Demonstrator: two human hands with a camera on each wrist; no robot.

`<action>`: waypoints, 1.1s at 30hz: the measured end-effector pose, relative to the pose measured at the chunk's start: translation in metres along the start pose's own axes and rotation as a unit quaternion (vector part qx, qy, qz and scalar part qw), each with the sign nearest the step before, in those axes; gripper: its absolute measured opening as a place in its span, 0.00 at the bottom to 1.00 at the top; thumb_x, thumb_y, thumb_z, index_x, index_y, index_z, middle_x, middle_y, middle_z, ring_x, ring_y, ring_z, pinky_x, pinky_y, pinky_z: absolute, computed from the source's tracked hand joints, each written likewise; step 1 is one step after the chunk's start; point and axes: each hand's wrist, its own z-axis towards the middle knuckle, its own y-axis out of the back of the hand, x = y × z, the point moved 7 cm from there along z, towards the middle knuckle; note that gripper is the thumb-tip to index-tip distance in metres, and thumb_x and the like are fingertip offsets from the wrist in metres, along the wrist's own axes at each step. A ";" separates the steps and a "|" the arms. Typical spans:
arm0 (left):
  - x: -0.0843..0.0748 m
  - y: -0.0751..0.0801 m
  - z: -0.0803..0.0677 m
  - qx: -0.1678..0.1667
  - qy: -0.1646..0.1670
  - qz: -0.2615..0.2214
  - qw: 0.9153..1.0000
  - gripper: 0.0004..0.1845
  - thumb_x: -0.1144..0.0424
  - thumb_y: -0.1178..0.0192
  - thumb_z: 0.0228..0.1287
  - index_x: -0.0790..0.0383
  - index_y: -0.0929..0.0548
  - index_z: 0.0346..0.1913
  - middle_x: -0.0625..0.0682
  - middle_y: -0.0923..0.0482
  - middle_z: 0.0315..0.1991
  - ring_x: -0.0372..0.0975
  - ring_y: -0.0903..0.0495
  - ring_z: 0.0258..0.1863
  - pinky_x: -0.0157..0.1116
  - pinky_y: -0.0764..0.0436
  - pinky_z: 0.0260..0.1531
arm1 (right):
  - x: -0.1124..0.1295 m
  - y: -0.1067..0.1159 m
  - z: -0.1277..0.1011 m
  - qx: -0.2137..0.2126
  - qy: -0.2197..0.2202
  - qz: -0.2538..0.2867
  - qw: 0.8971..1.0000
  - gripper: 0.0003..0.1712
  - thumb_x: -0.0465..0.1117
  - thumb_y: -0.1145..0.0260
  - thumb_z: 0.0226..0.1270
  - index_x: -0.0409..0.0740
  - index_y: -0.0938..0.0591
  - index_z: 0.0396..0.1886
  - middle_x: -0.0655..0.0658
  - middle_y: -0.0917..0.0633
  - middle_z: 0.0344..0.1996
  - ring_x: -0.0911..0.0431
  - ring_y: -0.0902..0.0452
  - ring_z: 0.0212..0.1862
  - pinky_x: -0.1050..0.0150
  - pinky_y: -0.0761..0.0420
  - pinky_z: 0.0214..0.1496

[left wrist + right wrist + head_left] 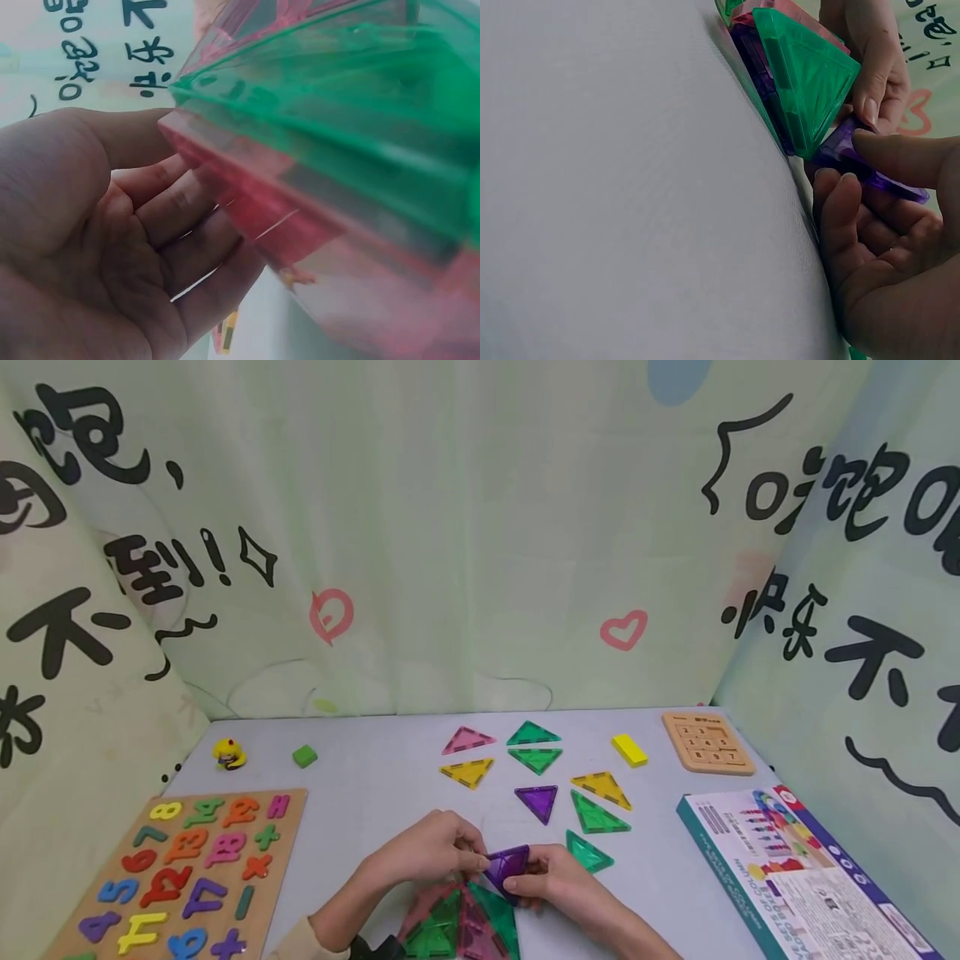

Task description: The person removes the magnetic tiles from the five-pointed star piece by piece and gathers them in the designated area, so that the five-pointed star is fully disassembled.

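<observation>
In the head view my right hand (pixel 558 881) pinches a purple triangular magnetic tile (pixel 508 865) between thumb and fingers. From the other side, my left hand (pixel 431 850) has its thumb and fingertips on the tile's left corner. Just below stands a pointed structure of green and pink see-through tiles (pixel 438 927), cut off by the lower frame edge. The right wrist view shows the held purple tile (pixel 840 154) close beside the structure's green face (pixel 806 82). Close up in the left wrist view, green and pink tiles (pixel 337 127) hide the left fingertips.
Loose triangular tiles in green, yellow, pink and purple (pixel 537 803) lie beyond the hands. A letter-and-number board (pixel 288 835) is at left, a printed box (pixel 802 877) at right. Farther back are a wooden number puzzle (pixel 707 743), yellow block (pixel 628 750), green block (pixel 304 756) and duck figure (pixel 228 754).
</observation>
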 end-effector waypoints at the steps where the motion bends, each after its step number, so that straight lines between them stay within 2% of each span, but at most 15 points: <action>1: 0.001 0.000 0.000 0.000 0.001 0.000 1.000 0.08 0.59 0.35 0.66 0.53 0.12 0.29 0.42 0.16 0.22 0.33 0.22 0.23 0.29 0.26 0.25 | 0.000 0.000 0.000 0.001 0.000 0.001 1.000 0.19 0.45 0.31 0.64 0.34 0.16 0.46 0.52 0.16 0.26 0.60 0.24 0.28 0.67 0.24 0.32; 7: 0.001 0.006 -0.004 0.001 0.003 -0.015 1.000 0.07 0.59 0.35 0.66 0.54 0.11 0.30 0.45 0.13 0.25 0.35 0.17 0.28 0.31 0.23 0.31 | 0.000 -0.001 0.002 0.003 0.006 -0.003 1.000 0.15 0.45 0.31 0.65 0.36 0.16 0.40 0.52 0.18 0.23 0.59 0.25 0.28 0.66 0.24 0.31; 10: 0.003 0.012 -0.005 -0.005 0.009 -0.019 1.000 0.07 0.58 0.35 0.65 0.53 0.11 0.31 0.46 0.13 0.25 0.35 0.17 0.29 0.32 0.25 0.30 | 0.001 -0.002 0.002 0.009 0.014 -0.009 1.000 0.14 0.46 0.31 0.65 0.37 0.17 0.36 0.51 0.18 0.24 0.59 0.25 0.27 0.66 0.24 0.31; 13: 0.007 0.020 -0.005 -0.019 0.018 -0.018 0.999 0.08 0.56 0.35 0.65 0.53 0.11 0.31 0.47 0.13 0.25 0.36 0.20 0.27 0.32 0.31 0.26 | 0.002 -0.002 0.002 0.014 0.018 -0.012 1.000 0.13 0.45 0.32 0.66 0.37 0.17 0.36 0.50 0.16 0.26 0.59 0.25 0.27 0.66 0.24 0.30; 16: 0.014 0.027 -0.003 -0.031 0.026 -0.011 0.999 0.09 0.55 0.34 0.64 0.54 0.11 0.31 0.47 0.15 0.23 0.36 0.24 0.25 0.33 0.33 0.24 | 0.002 -0.002 0.002 0.017 0.016 -0.015 1.000 0.13 0.45 0.33 0.67 0.38 0.15 0.41 0.49 0.14 0.30 0.58 0.24 0.29 0.66 0.24 0.31; 24: 0.028 0.040 0.018 -0.045 0.056 0.068 0.995 0.10 0.55 0.34 0.65 0.55 0.12 0.28 0.45 0.25 0.19 0.36 0.32 0.22 0.32 0.34 0.24 | 0.002 -0.002 0.002 0.020 0.003 -0.025 0.999 0.13 0.44 0.35 0.68 0.39 0.15 0.43 0.49 0.14 0.31 0.58 0.23 0.30 0.65 0.23 0.34; 29: 0.034 0.046 0.033 -0.060 0.095 0.119 0.987 0.10 0.54 0.34 0.65 0.54 0.12 0.29 0.44 0.26 0.18 0.37 0.31 0.22 0.32 0.32 0.25 | 0.002 -0.003 0.001 0.027 0.003 -0.017 0.999 0.13 0.43 0.35 0.68 0.39 0.15 0.43 0.49 0.14 0.32 0.59 0.24 0.30 0.66 0.23 0.34; 33: 0.037 0.051 0.042 -0.077 0.118 0.144 0.980 0.12 0.51 0.33 0.63 0.53 0.13 0.27 0.44 0.30 0.17 0.37 0.32 0.22 0.32 0.35 0.24 | 0.002 -0.003 0.002 0.031 0.007 -0.010 0.999 0.13 0.43 0.35 0.68 0.38 0.15 0.44 0.48 0.14 0.32 0.59 0.24 0.30 0.66 0.23 0.34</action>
